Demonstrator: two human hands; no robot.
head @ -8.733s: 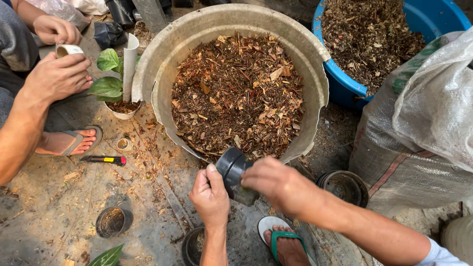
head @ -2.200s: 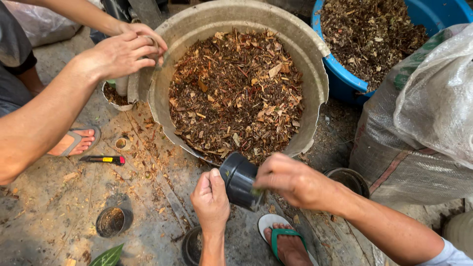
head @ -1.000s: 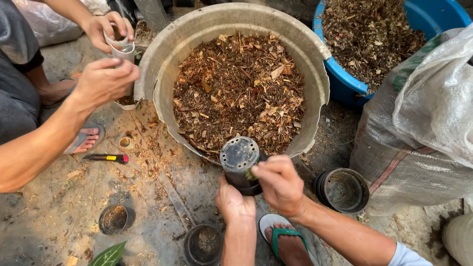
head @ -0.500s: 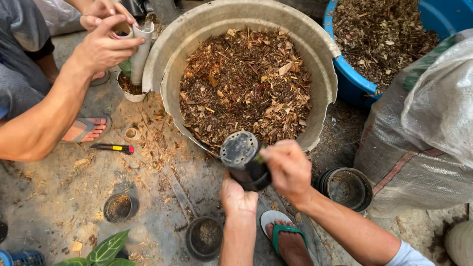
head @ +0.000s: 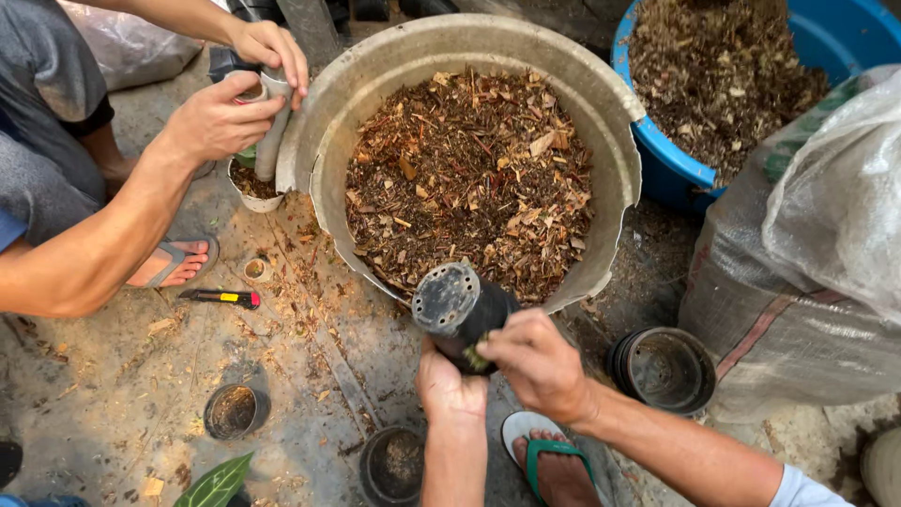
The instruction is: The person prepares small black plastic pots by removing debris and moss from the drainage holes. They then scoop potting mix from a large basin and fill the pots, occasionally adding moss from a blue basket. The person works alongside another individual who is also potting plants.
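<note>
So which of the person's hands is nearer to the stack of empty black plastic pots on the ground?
The right hand: the stack of empty black pots lies just beyond it, while the left hand is on its far side.

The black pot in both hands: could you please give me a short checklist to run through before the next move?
1. Grip: left hand under the black pot, right hand on its side. Ok.
2. Pot attitude: tipped, perforated base facing the camera, mouth hidden. Contents cannot tell.
3. Grey tub of bark mix directly beyond the pot, within reach. Ok.
4. Spare black pots stacked on the ground to the right. Ok.
5. Other person's hands busy at a white pot beside the tub's far rim, apart from yours. Ok.
6. Utility knife lies on the ground well to the left. Ok.
</note>
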